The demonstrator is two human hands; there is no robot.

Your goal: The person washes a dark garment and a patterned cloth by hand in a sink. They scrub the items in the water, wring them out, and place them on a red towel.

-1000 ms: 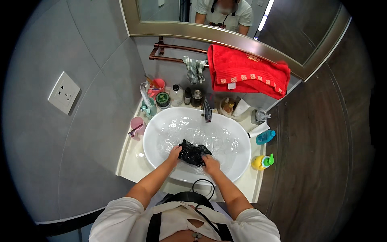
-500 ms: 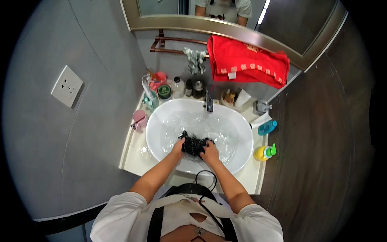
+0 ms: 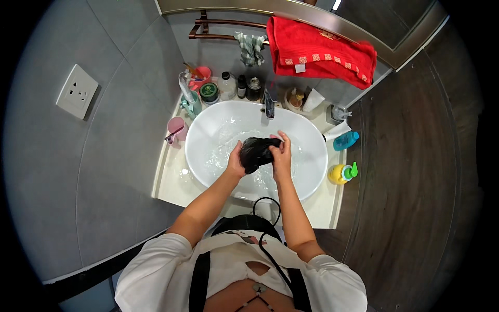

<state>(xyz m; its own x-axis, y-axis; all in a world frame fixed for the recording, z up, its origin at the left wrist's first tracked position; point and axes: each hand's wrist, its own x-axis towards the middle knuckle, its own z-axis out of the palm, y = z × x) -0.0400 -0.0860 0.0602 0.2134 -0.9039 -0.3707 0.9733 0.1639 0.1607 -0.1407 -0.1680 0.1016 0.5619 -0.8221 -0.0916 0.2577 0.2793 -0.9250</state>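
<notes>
A wet black cloth (image 3: 255, 151) is bunched between both hands over the white basin (image 3: 208, 125), which holds water. My left hand (image 3: 236, 162) grips the cloth from the left side. My right hand (image 3: 280, 153) closes on it from the right, fingers curled over the top. The cloth sits just above the water, below the chrome faucet (image 3: 269, 104).
Behind the basin stand a pink cup (image 3: 200, 77), jars and dark bottles (image 3: 247, 87). A pink mug (image 3: 176, 129) sits at the left, a blue bottle (image 3: 345, 140) and yellow bottle (image 3: 340, 173) at the right. A red towel (image 3: 322, 49) hangs on the rail. A wall socket (image 3: 77, 91) is at the left.
Both hands have lifted the black cloth up out of the water and squeezed it together, moving toward the faucet. The view has tilted lower.
</notes>
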